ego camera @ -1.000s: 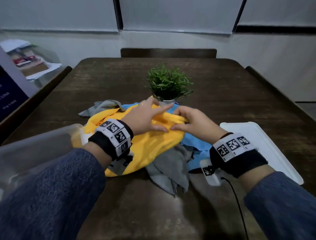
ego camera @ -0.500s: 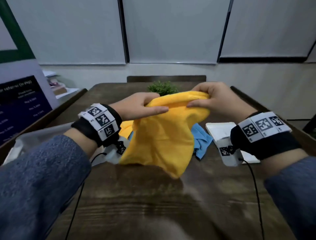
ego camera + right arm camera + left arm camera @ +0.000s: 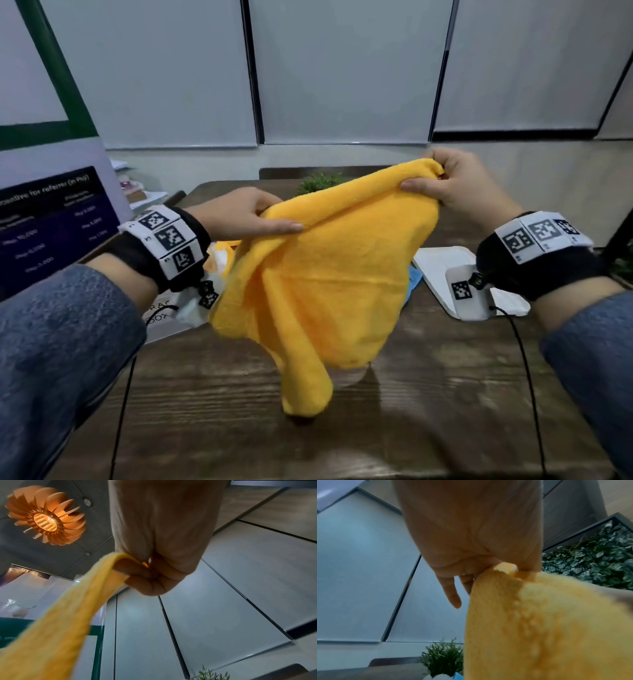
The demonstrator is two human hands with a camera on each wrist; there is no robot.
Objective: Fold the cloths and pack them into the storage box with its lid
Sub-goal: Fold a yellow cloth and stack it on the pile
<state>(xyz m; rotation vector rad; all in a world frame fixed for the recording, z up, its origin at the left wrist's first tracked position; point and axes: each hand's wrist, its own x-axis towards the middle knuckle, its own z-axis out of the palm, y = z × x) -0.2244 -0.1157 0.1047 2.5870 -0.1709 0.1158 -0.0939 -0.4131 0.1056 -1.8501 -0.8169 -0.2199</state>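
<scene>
A yellow cloth (image 3: 325,284) hangs in the air above the wooden table (image 3: 428,394), its lowest tip just over the tabletop. My left hand (image 3: 239,219) pinches its upper left edge between thumb and fingers; the left wrist view shows the yellow cloth (image 3: 547,628) held at the thumb. My right hand (image 3: 455,181) grips the upper right corner, higher up, and in the right wrist view its curled fingers (image 3: 137,573) close on the yellow cloth (image 3: 68,622). A blue cloth (image 3: 412,281) peeks out behind. The white lid (image 3: 442,263) lies at the right. The clear storage box (image 3: 161,318) sits behind my left wrist.
A small potted plant (image 3: 320,181) stands behind the cloth at the table's middle. A dark chair back (image 3: 284,173) is at the far edge. A printed sign (image 3: 48,222) leans at the left. Cables (image 3: 524,377) run from both wrists across the table.
Both hands took the yellow cloth off the pile and lifted it. They have moved apart, the right hand higher, and the cloth now hangs spread wider between them.
</scene>
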